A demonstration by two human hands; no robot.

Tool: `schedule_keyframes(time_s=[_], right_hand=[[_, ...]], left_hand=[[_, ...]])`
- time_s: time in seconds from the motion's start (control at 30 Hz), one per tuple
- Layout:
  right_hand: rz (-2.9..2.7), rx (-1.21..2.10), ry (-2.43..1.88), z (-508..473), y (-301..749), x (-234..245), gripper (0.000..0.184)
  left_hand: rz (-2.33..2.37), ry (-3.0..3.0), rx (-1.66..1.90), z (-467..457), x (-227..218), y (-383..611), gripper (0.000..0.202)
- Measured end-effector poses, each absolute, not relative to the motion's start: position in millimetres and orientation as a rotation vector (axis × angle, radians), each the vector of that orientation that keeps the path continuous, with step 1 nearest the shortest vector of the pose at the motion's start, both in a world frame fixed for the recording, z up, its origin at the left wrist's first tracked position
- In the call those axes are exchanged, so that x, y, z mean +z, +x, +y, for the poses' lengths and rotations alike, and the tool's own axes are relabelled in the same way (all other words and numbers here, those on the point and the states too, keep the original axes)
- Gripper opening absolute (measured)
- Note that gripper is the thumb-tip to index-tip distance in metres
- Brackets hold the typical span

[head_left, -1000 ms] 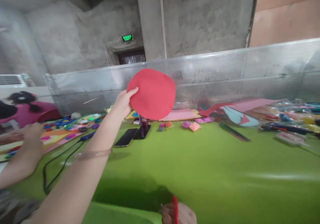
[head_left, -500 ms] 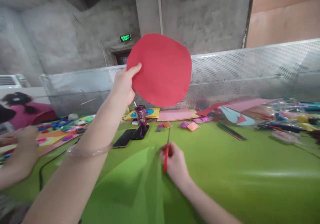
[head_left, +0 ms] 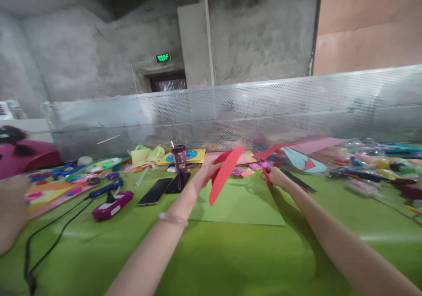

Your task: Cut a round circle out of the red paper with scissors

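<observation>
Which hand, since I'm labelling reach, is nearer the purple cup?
Left. The left hand, holding red paper, is just right of the cup; the right hand, holding scissors, farther right.

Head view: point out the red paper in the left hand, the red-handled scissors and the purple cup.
Red paper (head_left: 225, 175): head view, middle of its tilted face.
Red-handled scissors (head_left: 268, 178): head view, on the handle.
Purple cup (head_left: 180, 160): head view, on its side.

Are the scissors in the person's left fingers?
No, the right fingers hold the scissors, while the left fingers hold the red paper.
</observation>
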State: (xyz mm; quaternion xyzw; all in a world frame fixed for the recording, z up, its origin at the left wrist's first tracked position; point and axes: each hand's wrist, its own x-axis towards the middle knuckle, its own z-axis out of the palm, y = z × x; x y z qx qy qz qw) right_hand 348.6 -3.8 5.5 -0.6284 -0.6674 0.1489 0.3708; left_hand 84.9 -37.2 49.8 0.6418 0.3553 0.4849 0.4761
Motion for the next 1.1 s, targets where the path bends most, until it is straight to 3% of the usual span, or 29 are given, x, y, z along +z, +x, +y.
schedule_keyframes(time_s=[0.17,0.3,0.43,0.6,0.83,1.1], right_hand=[[-1.543,0.327,-1.482,-4,359,10,0.025],[-1.558,0.814,-1.109,-20,347,21,0.039],[-1.705,1.142,-0.999,-35,331,23,0.036],[-1.499,0.993,-0.966,-34,328,22,0.034],[-1.285,0.802,-0.931,-27,335,22,0.034],[-1.587,0.820,-1.030,-31,343,21,0.026]], left_hand=[[0.894,1.562,1.126,-15,14,105,0.037],[0.815,1.685,1.097,-11,3,113,0.037],[0.773,1.755,1.139,-10,2,114,0.036],[0.905,1.662,1.252,-1,1,99,0.043],[1.052,1.634,1.311,11,-2,80,0.034],[0.927,1.418,1.633,10,6,62,0.038]])
